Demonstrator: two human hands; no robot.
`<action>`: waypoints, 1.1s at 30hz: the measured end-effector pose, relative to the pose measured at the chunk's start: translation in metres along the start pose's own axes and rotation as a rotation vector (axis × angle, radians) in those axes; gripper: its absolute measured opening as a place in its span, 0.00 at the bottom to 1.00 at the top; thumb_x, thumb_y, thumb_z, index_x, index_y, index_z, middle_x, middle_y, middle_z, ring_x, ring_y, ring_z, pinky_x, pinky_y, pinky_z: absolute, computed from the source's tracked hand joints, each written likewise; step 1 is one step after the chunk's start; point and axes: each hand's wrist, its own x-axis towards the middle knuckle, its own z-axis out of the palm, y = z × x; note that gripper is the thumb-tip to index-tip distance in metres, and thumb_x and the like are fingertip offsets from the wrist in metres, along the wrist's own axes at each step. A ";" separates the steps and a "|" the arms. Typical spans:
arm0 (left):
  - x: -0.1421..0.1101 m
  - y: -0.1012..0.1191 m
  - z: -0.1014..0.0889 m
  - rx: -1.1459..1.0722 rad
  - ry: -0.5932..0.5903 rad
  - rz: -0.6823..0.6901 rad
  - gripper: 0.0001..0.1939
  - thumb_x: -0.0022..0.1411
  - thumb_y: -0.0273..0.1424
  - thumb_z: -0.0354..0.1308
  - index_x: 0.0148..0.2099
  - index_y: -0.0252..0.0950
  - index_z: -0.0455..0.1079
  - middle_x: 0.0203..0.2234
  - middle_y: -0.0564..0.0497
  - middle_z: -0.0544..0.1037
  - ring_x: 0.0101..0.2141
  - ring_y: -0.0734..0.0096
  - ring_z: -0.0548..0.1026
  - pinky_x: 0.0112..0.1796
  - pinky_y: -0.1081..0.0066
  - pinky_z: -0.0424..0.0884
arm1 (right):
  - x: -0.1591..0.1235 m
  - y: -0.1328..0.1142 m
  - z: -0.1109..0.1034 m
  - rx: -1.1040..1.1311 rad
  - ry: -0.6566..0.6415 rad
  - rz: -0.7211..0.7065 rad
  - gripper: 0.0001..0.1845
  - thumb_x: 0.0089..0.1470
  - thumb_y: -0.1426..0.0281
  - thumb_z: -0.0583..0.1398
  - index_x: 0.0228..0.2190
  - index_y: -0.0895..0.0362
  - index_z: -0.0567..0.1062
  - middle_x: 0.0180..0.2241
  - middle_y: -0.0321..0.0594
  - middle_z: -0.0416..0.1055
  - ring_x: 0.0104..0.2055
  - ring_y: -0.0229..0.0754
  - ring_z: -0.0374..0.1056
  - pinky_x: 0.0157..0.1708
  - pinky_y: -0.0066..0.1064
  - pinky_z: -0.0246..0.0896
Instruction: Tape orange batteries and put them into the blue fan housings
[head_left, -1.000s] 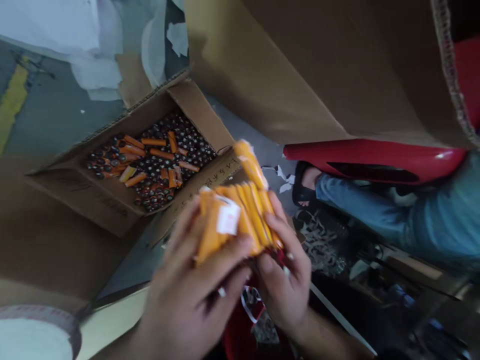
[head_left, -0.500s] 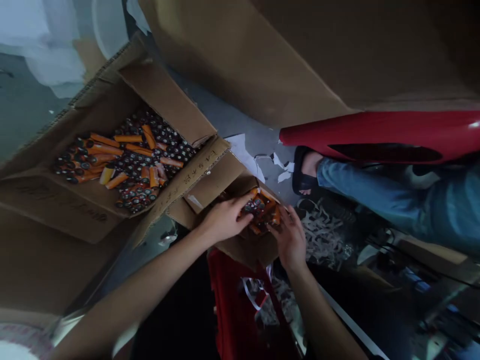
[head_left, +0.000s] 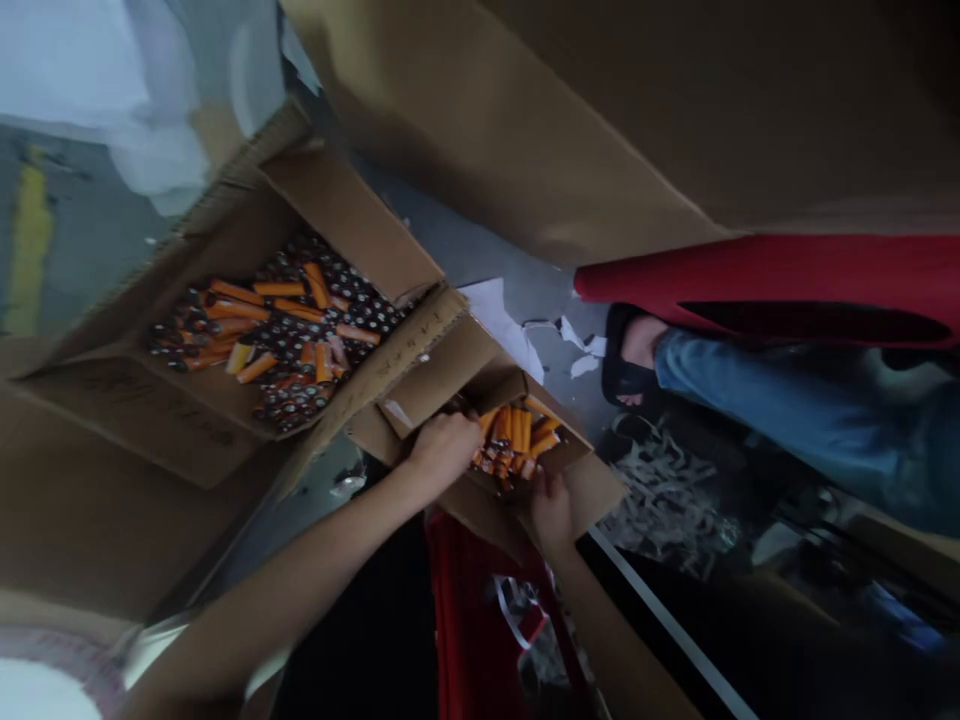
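Orange cylindrical battery cells (head_left: 517, 432) lie heaped in a small cardboard box (head_left: 600, 490) in front of me. My left hand (head_left: 446, 450) is at the box's left side, its fingers curled down beside the cells. What it holds, if anything, is hidden. My right hand (head_left: 551, 508) is at the near right of the heap, fingers bent inward near the cells. I cannot make out anything in its grip. To the left, a larger open carton (head_left: 161, 400) contains many more cells, some lying loose on top of upright rows.
A big cardboard box (head_left: 600, 120) looms across the top. At the right are a red stool-like object (head_left: 690, 270) and another person's leg in jeans (head_left: 772, 400) with a black sandal. Shredded paper (head_left: 667, 490) lies on the floor. A red surface (head_left: 480, 620) is below the small box.
My left hand has curled in from spread fingers and shifted left. My right hand has drawn down and left, fingers bending. More of the orange cells shows. The view has shifted slightly.
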 end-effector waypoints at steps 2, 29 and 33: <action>-0.008 0.003 -0.005 -0.008 -0.017 0.006 0.12 0.69 0.23 0.56 0.50 0.31 0.80 0.36 0.34 0.85 0.42 0.50 0.86 0.44 0.59 0.82 | -0.007 0.001 -0.007 -0.051 -0.066 0.003 0.31 0.50 0.39 0.57 0.33 0.53 0.77 0.37 0.54 0.82 0.45 0.60 0.78 0.47 0.46 0.72; -0.073 -0.185 -0.008 -0.349 0.444 -0.714 0.35 0.66 0.46 0.60 0.70 0.39 0.66 0.68 0.36 0.67 0.68 0.42 0.64 0.66 0.50 0.63 | -0.033 -0.331 0.261 -1.282 -0.847 -0.866 0.25 0.60 0.62 0.67 0.57 0.57 0.80 0.62 0.58 0.74 0.67 0.69 0.66 0.62 0.71 0.62; -0.057 -0.210 -0.005 -0.346 0.369 -0.870 0.29 0.76 0.45 0.48 0.65 0.27 0.69 0.59 0.27 0.75 0.62 0.41 0.72 0.62 0.43 0.67 | -0.019 -0.286 0.248 -1.125 -0.775 -0.905 0.35 0.68 0.48 0.58 0.67 0.54 0.71 0.76 0.55 0.50 0.76 0.69 0.48 0.64 0.63 0.62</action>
